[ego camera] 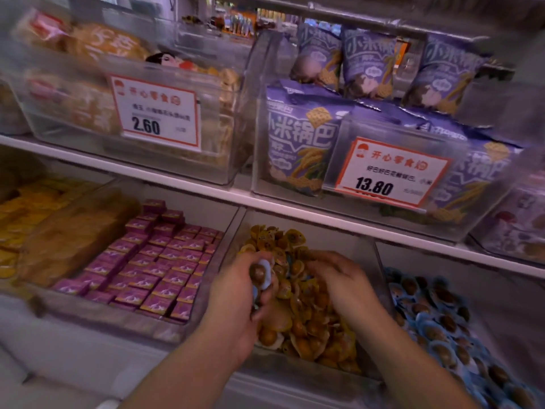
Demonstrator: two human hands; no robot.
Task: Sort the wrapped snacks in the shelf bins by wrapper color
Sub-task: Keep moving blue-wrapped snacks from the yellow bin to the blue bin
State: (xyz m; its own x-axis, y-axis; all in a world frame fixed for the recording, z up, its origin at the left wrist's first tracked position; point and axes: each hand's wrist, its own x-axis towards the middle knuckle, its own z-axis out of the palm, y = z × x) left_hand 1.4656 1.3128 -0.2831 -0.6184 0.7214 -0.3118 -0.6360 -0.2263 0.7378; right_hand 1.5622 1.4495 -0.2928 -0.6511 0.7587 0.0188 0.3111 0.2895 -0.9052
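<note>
Left hand (pixel 247 293) grips blue-wrapped snacks (pixel 261 273) over the yellow-snack bin (pixel 298 293); right hand (pixel 339 278) fingers curled down into the yellow pile, grip unclear. Blue-snack bin (pixel 436 326) just right, purple boxes (pixel 153 261) left. Tags above read 2.60 (pixel 146 126) and 13.80 (pixel 374 185); purple bags (pixel 298 140) marked 小米锅巴. Shelf edge (pixel 236 196) overhangs the bins.

Yellow-wrapped snacks (pixel 306 329), small round packets showing brown centres, lie heaped in the middle clear bin (pixel 298 228) on the lower shelf; several blue-wrapped snacks (pixel 261 274) sit bunched above that heap; the neighbouring bin (pixel 501 296) to the right holds more blue-wrapped packets (pixel 442 329).
</note>
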